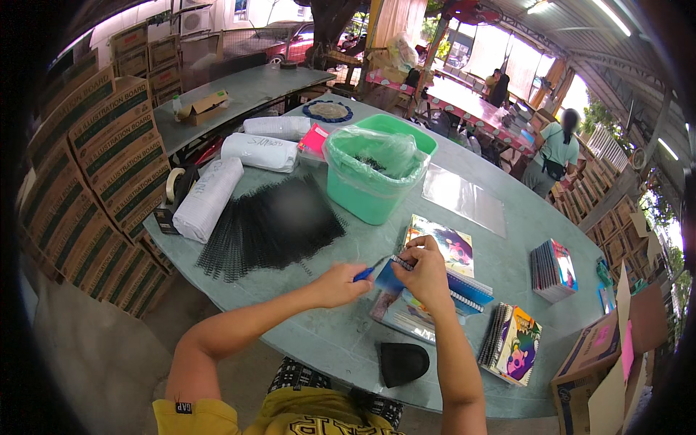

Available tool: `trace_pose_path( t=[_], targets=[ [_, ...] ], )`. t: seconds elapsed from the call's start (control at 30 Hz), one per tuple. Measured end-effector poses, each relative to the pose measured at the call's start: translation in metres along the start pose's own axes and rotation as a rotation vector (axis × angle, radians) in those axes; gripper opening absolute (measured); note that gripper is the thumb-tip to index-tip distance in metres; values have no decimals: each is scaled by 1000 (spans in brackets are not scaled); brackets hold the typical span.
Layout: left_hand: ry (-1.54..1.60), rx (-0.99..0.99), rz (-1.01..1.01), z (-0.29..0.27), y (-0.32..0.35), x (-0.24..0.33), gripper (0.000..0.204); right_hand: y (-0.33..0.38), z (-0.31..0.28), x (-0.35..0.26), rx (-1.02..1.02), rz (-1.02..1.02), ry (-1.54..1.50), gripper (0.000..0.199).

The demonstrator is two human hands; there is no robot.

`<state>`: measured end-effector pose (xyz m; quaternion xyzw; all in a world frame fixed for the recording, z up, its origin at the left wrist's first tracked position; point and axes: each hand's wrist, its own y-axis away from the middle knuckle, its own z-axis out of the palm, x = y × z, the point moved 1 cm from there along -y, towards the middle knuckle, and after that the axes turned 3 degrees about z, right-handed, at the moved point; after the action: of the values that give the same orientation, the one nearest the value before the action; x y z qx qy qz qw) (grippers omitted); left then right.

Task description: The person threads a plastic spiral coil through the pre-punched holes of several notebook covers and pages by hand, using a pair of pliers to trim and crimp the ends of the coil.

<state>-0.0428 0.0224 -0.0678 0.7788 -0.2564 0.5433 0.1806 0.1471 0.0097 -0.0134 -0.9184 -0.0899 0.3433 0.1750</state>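
Step in hand, as judged: closing or seating the spiral binding along the edge of a notebook.

The left hand is closed around a blue-handled tool, tip directed toward the notebook edge. The right hand is closed on the blue notebook, fingers pinching its upper edge at the coil. The notebook is held just above the desk, near its front edge, over a stack of colourful notebooks lying flat.

Surroundings:
- A black pile of binding coils lies to the left, well apart from the hands.
- A green tub lined with a clear bag stands behind the work.
- White wrapped rolls lie at the left of the desk.
- Bound notebooks lie to the right, with a further stack beyond.
- A black pouch lies at the near edge.
- Brown cartons are stacked at far left.

Next move, as judged: the tool tip must meet the coil end exactly, while the right hand keeps the notebook from turning. The coil end is too small to make out, so its present condition cannot be told. A firm pinch and a short, controlled tool motion appear to be required.
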Motion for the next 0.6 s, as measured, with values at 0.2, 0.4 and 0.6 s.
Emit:
trace_pose_path(
  t=[0.2, 0.4, 0.6],
  targets=[
    [686, -289, -347, 7, 5, 34, 33, 6, 4, -2, 71, -41, 55, 16],
    [-319, 84, 103, -13, -7, -10, 18, 7, 3, -9, 60, -68, 18, 15],
    [140, 231, 82, -4, -23, 47, 16, 31, 9, -23, 1, -243, 82, 23]
  ],
)
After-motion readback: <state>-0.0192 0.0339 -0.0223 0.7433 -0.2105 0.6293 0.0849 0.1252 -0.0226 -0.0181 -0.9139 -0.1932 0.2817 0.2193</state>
